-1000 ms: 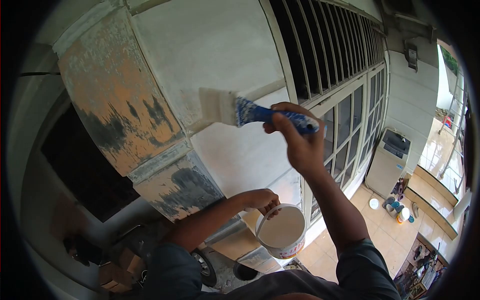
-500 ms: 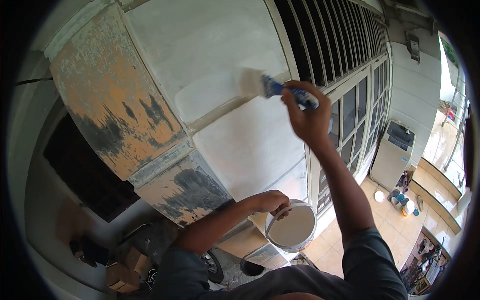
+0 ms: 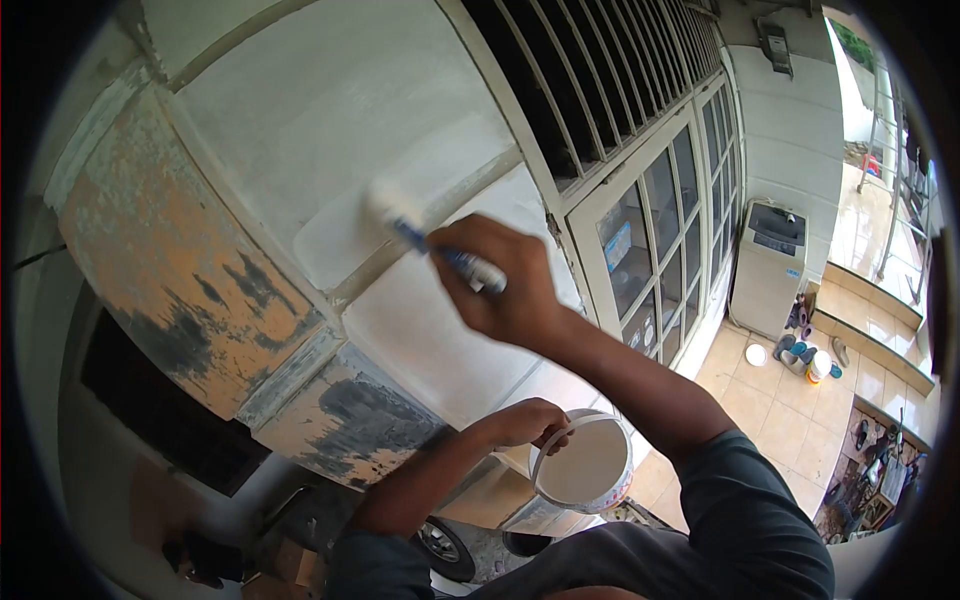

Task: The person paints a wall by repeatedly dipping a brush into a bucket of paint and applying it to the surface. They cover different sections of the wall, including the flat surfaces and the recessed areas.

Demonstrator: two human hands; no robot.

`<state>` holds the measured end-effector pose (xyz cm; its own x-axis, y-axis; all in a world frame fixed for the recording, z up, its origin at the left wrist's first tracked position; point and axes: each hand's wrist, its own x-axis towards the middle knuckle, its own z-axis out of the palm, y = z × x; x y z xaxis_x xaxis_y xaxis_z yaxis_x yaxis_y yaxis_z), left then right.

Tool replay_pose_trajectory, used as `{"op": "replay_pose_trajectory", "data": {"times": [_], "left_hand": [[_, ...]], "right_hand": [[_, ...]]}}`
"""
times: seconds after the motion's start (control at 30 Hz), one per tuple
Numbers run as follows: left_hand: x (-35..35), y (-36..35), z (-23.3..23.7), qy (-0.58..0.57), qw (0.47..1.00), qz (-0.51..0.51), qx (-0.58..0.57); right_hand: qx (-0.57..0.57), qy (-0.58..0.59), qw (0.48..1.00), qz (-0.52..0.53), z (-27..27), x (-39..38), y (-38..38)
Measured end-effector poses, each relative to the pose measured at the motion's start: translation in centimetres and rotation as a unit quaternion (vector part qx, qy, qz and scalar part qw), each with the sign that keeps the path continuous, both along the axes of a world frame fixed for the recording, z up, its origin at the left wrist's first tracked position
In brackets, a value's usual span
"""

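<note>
A paintbrush (image 3: 440,252) with a blue and white handle is gripped in my right hand (image 3: 497,280), its pale bristles blurred against the wall. That white wall panel (image 3: 350,110) looks unevenly coated, with a brighter patch around the brush. Lower down, my left hand (image 3: 535,424) is closed around the handle of a white bucket (image 3: 628,460). Pale paint (image 3: 583,462) shows inside the bucket, which hangs in front of my body.
Left of the panel stands a column (image 3: 190,270) with peeling orange and dark patches. A barred vent (image 3: 600,80) and a glazed door (image 3: 650,210) are at right. Farther off are a washing machine (image 3: 768,268), shoes (image 3: 797,350) and a tiled floor (image 3: 745,405).
My right hand has swept the brush leftward and slightly down across the wall panel. The view has shifted to the right. My left hand still holds the bucket.
</note>
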<state>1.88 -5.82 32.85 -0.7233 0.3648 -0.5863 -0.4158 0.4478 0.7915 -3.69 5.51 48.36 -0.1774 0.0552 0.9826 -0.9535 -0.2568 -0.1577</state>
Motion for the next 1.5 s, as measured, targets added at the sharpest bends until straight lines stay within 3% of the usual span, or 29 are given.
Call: {"op": "replay_pose_trajectory", "data": {"times": [0.1, 0.2, 0.3, 0.4, 0.5, 0.6, 0.7, 0.8, 0.87, 1.03, 1.17, 1.33, 1.4, 1.5], "left_hand": [[0.1, -0.1, -0.4, -0.01, 1.0, 0.004, 0.011], [0.3, -0.1, 0.1, -0.001, 1.0, -0.002, 0.011], [0.0, -0.6, -0.2, -0.005, 1.0, -0.004, 0.01], [0.3, -0.6, 0.0, 0.019, 0.999, -0.019, 0.031], [-0.2, -1.0, -0.9, 0.007, 0.998, -0.008, 0.055], [0.0, -0.3, -0.3, -0.013, 0.999, 0.009, 0.039], [-0.1, -0.2, 0.0, -0.007, 0.999, 0.003, 0.036], [-0.1, -0.1, 0.0, -0.004, 1.0, 0.005, 0.023], [0.0, 0.1, 0.2, -0.003, 1.0, 0.013, 0.025], [-0.1, 0.2, 0.0, 0.054, 0.998, -0.027, -0.005], [0.3, 0.0, -0.5, 0.057, 0.998, 0.013, 0.01], [0.4, 0.4, 0.4, 0.05, 0.998, -0.024, -0.017], [0.4, 0.3, 0.3, 0.048, 0.999, -0.021, -0.01], [0.4, 0.0, 0.2, 0.079, 0.995, -0.054, -0.02]], "right_hand": [[-0.025, 0.034, 0.992, 0.119, 0.2, 1.6, -0.3], [-0.004, -0.023, 0.98, 0.198, 0.8, 0.8, 0.5], [-0.014, -0.007, 0.995, 0.095, 0.1, -3.9, 0.3], [-0.03, -0.16, 0.981, 0.108, -0.1, -8.1, 2.8], [-0.076, -0.192, 0.978, -0.003, -0.3, -12.2, 5.5], [-0.102, -0.21, 0.971, -0.046, -0.2, -15.1, 7.6], [-0.099, -0.155, 0.97, -0.16, 0.5, -14.4, 8.5], [-0.106, -0.151, 0.972, -0.147, 1.0, -12.1, 7.6], [-0.086, -0.048, 0.978, -0.186, 1.0, -10.5, 5.2], [-0.039, 0.036, 0.998, -0.026, 1.4, -1.2, -0.6], [0.008, 0.053, 0.991, 0.123, 1.9, 2.8, -2.3], [-0.059, -0.059, 0.973, 0.215, 3.5, 2.1, -1.4], [-0.016, -0.119, 0.951, 0.286, 4.0, 1.9, -1.7], [-0.015, -0.134, 0.967, 0.218, 3.0, -0.2, -3.4]]}}
